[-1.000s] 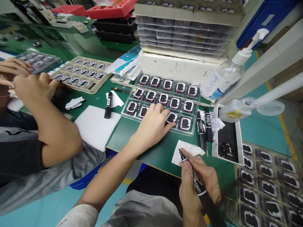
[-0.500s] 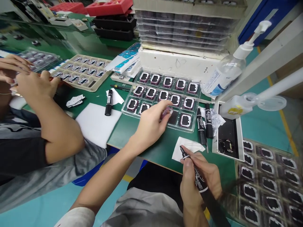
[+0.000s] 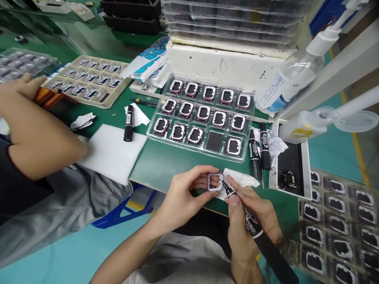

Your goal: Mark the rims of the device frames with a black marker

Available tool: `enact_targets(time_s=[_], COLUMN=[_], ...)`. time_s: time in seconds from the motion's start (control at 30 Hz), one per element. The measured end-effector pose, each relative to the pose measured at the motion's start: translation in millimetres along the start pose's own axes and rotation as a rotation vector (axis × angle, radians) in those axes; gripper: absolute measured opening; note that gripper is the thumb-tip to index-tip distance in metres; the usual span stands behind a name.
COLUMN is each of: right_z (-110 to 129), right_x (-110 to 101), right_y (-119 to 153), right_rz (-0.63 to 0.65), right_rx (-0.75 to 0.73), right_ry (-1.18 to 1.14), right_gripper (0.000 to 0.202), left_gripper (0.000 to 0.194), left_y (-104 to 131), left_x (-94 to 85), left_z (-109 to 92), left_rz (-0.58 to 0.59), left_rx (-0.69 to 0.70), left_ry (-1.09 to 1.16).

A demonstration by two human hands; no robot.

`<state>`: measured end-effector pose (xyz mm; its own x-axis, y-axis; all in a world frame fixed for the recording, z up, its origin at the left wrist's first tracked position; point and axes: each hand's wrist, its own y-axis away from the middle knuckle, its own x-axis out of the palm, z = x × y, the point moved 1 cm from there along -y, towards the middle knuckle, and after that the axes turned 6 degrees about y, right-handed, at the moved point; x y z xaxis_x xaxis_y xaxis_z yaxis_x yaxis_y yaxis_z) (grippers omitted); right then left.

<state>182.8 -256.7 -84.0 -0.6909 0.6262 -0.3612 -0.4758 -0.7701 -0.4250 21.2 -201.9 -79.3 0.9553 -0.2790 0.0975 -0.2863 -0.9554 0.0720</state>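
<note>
My left hand (image 3: 183, 193) pinches a small square purple frame part (image 3: 214, 182) over the green table's near edge. My right hand (image 3: 251, 221) grips a black marker pen (image 3: 251, 223), and its tip touches the right side of the frame part. A white paper scrap (image 3: 241, 179) lies just behind them. Farther back sits a clear blister tray (image 3: 204, 118) holding several similar framed parts, with one pocket (image 3: 214, 141) in the front row empty.
A co-worker's arm (image 3: 35, 130) reaches in at the left near a beige tray of parts (image 3: 85, 81). Loose markers (image 3: 259, 152) and one marker (image 3: 128, 122) lie on the table. A pump bottle (image 3: 293, 75), stacked trays (image 3: 231, 23), white foam pad (image 3: 112, 152) and another parts tray (image 3: 337, 225) surround the area.
My left hand lifted one frame part out of the clear tray's front row and brought it toward me, to the marker tip. The right hand stayed near the paper scrap.
</note>
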Motion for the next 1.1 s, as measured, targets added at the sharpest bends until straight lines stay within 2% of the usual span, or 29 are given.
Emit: enact_targets(time_s=[0.1,0.3,0.47,0.77,1.1], right_z=[-1.8,-0.1,4.7,8.0,0.9], right_x=[1.1,-7.2,-6.5,-6.8,-10.4], right_y=[2.0,-3.7,-7.2,-6.5,0.0], right_rz=[0.005,0.029,0.030,0.059,0.061], right_rx=[-0.008,-0.088,-0.138,-0.105,-0.108], right_ry=[-0.073,0.146,0.199,0.251,0.291], right_gripper=[0.031,0.021,0.016,0.010,0.016], left_gripper=[0.037,0.034,0.033,0.033,0.035], left_y=[1.0,2.6,3.8,5.3,5.9], left_x=[0.4,1.3,1.1,0.6,0.6], left_z=[0.2,1.4,2.7,5.4,4.4], left_rz=[0.024,0.001,-0.004,0.004,0.006], left_rx=[0.038,0.060,0.060,0.112,0.186], left_ry=[-0.104,-0.186,-0.227,-0.304,-0.372])
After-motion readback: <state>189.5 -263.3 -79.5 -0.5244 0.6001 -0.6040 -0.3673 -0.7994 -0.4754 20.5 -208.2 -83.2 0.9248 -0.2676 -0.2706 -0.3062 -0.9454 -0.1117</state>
